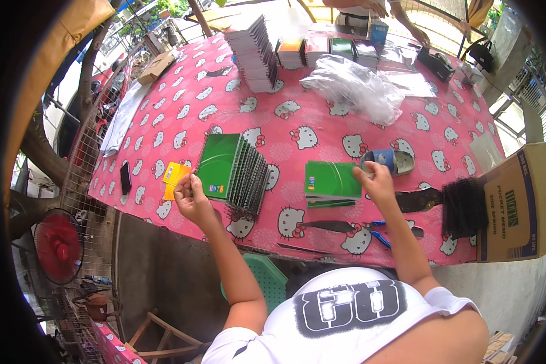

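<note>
A stack of green spiral notebooks stands left of centre, its coil edges fanned toward the right. My left hand is at the left edge of the top notebook, fingers pinched together on it. Right of centre lies a lower pile of green memo pads, with no coils visible on them. My right hand reaches the right edge of that pile, its thumb and fingers closed on the top pad's edge. Just beyond this hand sits a blue patterned tape-like holder.
Black coils spill from a cardboard box at the right. Blue-handled pliers lie near the front edge. Clear plastic bags and a tall notebook stack are farther back. A phone and yellow cards lie left. Another person stands across the table.
</note>
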Demonstrator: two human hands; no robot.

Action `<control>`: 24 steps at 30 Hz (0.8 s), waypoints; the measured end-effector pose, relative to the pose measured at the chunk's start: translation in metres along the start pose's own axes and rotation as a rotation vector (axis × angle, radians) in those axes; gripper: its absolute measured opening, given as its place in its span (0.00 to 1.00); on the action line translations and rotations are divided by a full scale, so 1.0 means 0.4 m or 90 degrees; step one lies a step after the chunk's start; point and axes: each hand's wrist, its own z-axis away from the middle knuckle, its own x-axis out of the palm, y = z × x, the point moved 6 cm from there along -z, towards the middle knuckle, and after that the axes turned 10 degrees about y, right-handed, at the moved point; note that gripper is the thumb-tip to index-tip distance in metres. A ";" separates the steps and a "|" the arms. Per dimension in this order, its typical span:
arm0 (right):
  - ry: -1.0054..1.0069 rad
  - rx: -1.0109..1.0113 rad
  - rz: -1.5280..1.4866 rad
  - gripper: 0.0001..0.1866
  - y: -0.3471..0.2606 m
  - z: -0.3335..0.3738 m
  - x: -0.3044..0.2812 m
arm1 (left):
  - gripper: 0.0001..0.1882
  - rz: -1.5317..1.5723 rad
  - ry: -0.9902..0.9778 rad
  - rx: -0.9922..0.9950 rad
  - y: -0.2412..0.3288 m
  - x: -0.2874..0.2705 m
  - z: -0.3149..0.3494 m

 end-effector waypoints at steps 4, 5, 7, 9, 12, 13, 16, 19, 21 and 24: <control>-0.102 0.149 -0.079 0.24 0.022 0.005 0.042 | 0.11 0.016 -0.010 0.074 0.062 -0.017 0.015; -0.104 0.178 -0.119 0.24 0.047 -0.002 0.040 | 0.12 0.046 -0.002 0.121 0.123 -0.005 0.031; -0.067 0.139 -0.122 0.23 0.059 -0.004 0.025 | 0.14 0.101 -0.041 0.137 0.245 0.040 0.091; 0.014 -0.006 -0.040 0.22 0.032 -0.014 -0.001 | 0.17 0.156 -0.122 0.104 0.274 0.098 0.169; -0.003 0.040 -0.157 0.17 -0.032 -0.005 -0.038 | 0.22 0.182 -0.285 -0.095 0.225 0.191 0.295; -0.047 0.127 -0.262 0.17 -0.039 0.006 -0.036 | 0.28 0.178 -0.364 -0.111 0.171 0.217 0.334; -0.063 -0.014 -0.405 0.16 -0.098 0.038 0.008 | 0.35 -0.119 -0.549 0.015 0.045 0.275 0.475; -0.059 -0.017 -0.427 0.15 -0.103 0.052 0.026 | 0.33 -0.136 -0.586 0.012 0.030 0.286 0.538; -0.047 -0.016 -0.411 0.15 -0.095 0.051 0.022 | 0.29 -0.190 -0.550 0.110 0.068 0.292 0.530; 0.000 -0.106 -0.299 0.16 -0.109 0.055 -0.011 | 0.19 -0.295 -0.518 0.390 0.138 0.328 0.547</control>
